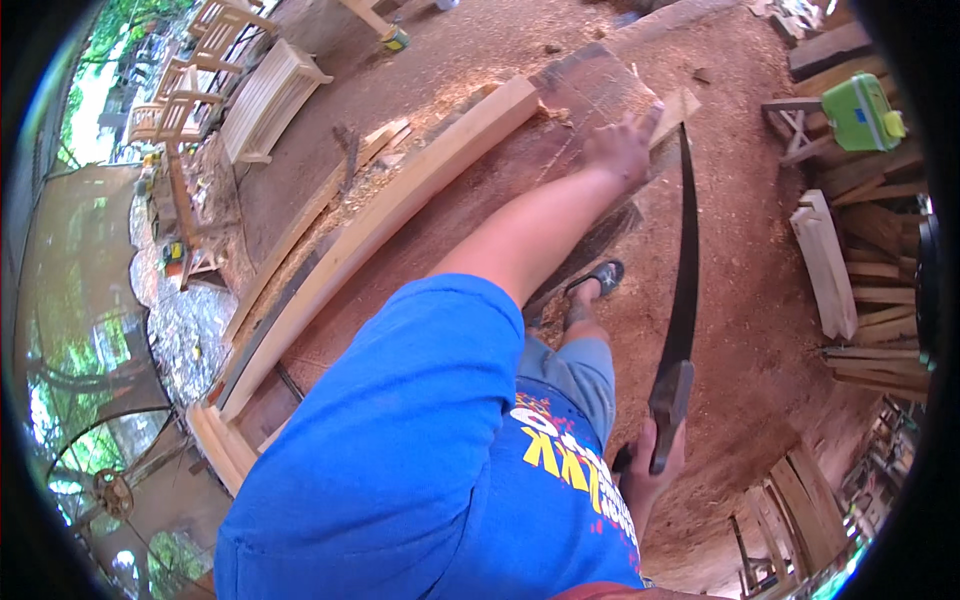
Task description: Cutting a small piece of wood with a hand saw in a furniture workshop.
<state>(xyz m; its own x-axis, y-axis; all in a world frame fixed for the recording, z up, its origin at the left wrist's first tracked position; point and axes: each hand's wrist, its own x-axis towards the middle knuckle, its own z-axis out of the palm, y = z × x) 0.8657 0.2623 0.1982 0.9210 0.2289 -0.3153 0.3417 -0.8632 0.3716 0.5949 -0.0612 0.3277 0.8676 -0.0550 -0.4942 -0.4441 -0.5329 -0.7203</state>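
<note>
My left hand (618, 150) reaches far forward, resting on a pale board (677, 115) and the dark bench top (590, 85) beside it. Its fingers are stretched out and apart, at least those that show. At the lower right my right hand (655, 468) is closed round the dark handle of a handsaw (685, 260). The long, slightly curved blade points away from me. Its tip meets the pale board near the far end; whether it has cut into the wood I cannot tell.
A long, thick curved timber (400, 220) lies to the left, among shavings. Wooden chairs (215, 40) and a slatted bench (270, 100) stand at the far left. On the right are a green cooler jug (860, 113) and stacked lumber (880, 290). My sandalled foot (597, 282) stands below the bench.
</note>
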